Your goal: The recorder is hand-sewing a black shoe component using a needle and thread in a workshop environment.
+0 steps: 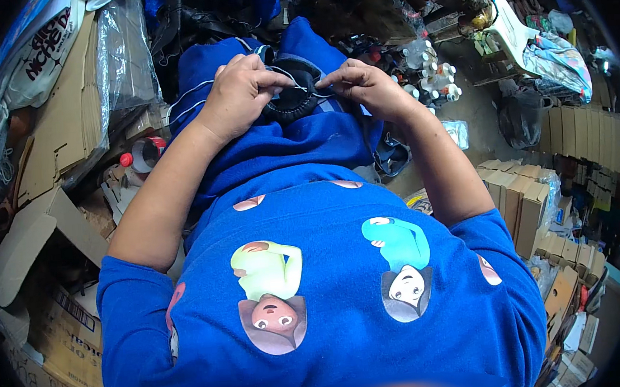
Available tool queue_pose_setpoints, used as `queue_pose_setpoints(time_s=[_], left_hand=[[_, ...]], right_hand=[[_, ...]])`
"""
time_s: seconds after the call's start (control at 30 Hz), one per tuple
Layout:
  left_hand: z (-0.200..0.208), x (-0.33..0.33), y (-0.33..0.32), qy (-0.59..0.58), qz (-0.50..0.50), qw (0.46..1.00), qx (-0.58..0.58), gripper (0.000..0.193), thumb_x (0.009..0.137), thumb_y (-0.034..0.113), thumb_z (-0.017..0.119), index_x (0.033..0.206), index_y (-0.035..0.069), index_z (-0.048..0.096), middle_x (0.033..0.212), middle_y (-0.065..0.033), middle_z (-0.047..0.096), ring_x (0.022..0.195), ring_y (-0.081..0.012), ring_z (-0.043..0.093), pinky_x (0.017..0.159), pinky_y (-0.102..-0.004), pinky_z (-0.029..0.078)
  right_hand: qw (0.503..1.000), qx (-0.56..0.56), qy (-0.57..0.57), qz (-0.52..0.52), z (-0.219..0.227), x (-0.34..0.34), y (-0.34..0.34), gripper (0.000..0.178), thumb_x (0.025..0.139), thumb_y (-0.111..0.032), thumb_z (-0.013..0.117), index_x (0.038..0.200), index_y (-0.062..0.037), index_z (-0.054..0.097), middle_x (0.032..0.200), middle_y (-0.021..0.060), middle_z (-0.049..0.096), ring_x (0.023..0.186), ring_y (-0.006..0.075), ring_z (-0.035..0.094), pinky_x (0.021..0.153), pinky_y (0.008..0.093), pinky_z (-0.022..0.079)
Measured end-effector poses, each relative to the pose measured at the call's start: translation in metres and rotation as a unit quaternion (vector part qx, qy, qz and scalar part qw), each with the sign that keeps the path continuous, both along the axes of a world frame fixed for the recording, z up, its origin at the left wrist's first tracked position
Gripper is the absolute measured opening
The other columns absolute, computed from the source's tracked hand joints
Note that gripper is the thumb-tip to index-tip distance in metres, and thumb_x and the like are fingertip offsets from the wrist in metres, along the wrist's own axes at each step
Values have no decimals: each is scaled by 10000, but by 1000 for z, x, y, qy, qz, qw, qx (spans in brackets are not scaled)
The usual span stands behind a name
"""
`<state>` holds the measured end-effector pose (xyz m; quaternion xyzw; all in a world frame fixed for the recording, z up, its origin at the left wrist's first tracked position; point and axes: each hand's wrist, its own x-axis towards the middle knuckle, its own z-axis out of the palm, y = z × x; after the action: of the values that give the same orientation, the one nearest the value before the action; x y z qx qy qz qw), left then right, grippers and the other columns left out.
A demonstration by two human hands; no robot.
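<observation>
Black piece point(291, 111), rounded, with a ribbed edge: lies in the person's lap, on blue cloth; possibly footwear, though the hands and the dark interior make the kind uncertain.

White thread point(189, 92): strung across the top of the black piece, with loose lengths trailing off to its left.

Left hand point(240, 92): above and left of the black piece; thumb and forefinger pinched together on the white thread.

Right hand point(367, 90): above and right of the black piece; thumb and forefinger likewise pinched on the white thread, near its crossing.

Lettered goods: white bag point(45, 50), far left of and above the black piece, bold dark print; carton point(76, 346), far below left of it, printed panel and lettering, with marker handwriting on the cardboard beneath.

Clear bottle point(147, 153), red cap and red label: left of and below the black piece, lettering too small to read.

White bottles point(437, 82), clustered: right of the black piece.

Cardboard boxes point(518, 193), stacked: well right of and below it.
</observation>
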<state>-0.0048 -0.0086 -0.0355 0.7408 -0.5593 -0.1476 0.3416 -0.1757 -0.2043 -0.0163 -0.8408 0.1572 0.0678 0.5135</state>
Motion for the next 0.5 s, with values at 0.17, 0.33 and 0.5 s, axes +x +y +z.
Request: queue_pose_setpoints(time_s=[0.17, 0.33, 0.5], left_hand=[[1, -1, 1, -17, 3, 1000, 13, 212, 760, 99, 694, 923, 227, 741, 777, -12, 555, 852, -210, 535, 808, -353, 396], [-3, -1, 0, -12, 3, 1000, 18, 207, 753, 112, 696, 921, 226, 738, 775, -8, 575, 869, -206, 547, 820, -353, 389], [-5, -4, 0, -35, -4, 999, -21, 188, 780, 111, 672, 926, 209, 739, 683, -14, 533, 753, -199, 515, 750, -332, 377]], right_hand=[[1000, -12, 15, 19, -1, 5, -4, 243, 857, -35, 618, 1056, -137, 714, 933, 13, 558, 921, 130, 529, 838, 253, 425], [999, 22, 34, 9, -2, 6, -6, 239, 858, -49, 621, 1065, -125, 712, 921, 6, 557, 922, 128, 524, 845, 250, 420], [998, 43, 44, 16, -4, 5, -11, 250, 854, -62, 627, 1084, -121, 708, 915, -8, 545, 923, 118, 513, 851, 245, 412]])
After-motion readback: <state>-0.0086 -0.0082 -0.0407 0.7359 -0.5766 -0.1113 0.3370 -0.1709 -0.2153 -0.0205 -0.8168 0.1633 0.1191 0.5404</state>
